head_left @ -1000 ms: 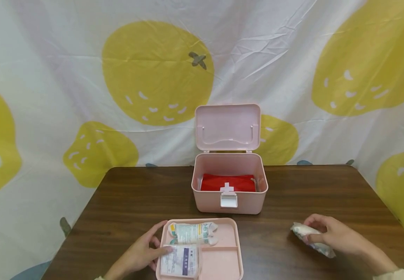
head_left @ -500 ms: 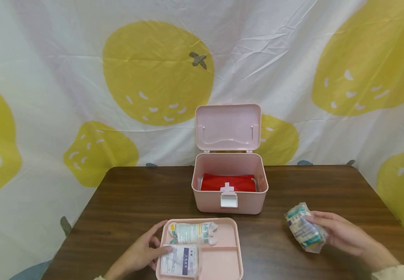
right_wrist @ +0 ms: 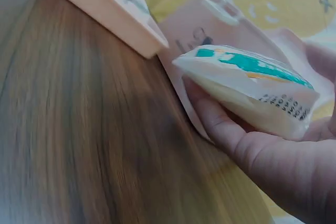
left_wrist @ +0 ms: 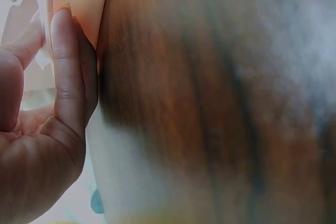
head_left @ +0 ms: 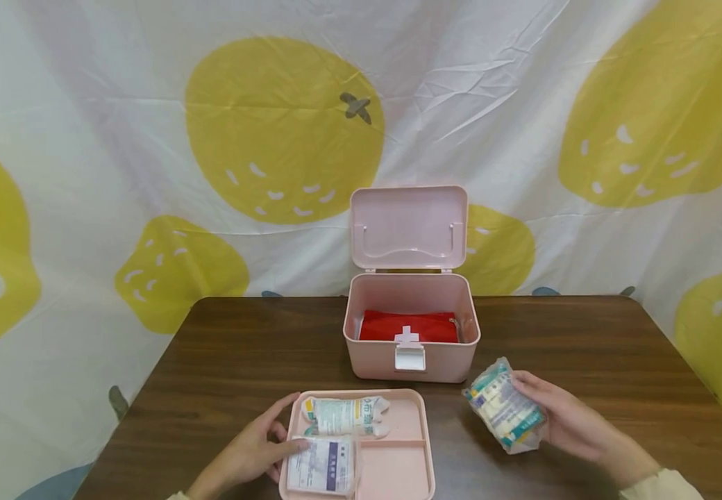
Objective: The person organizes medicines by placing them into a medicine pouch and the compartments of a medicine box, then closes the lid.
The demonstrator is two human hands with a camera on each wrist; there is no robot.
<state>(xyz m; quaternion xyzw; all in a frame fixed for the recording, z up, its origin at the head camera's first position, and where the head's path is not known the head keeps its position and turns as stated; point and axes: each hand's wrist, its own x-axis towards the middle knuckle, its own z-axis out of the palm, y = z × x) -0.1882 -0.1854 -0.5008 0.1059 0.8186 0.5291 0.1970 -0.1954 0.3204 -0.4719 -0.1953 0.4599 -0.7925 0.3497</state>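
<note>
My left hand grips the left wall of a pink divided tray, its thumb over the inside and fingers along the outer wall. The thumb tip lies at a flat white packet with purple print in the tray's front left. Behind that packet lie white-and-green wrapped packs. My right hand holds a clear-wrapped bandage packet with green and purple print, tilted above the table right of the tray. In the right wrist view this bandage packet sits between thumb and fingers.
Behind the tray stands a pink first-aid box, its lid raised. A red pouch lies inside it. The brown wooden table ends before a lemon-print cloth.
My right hand has turned the bandage packet so its printed face shows, and has carried it left toward the tray. My left hand has stayed on the tray.
</note>
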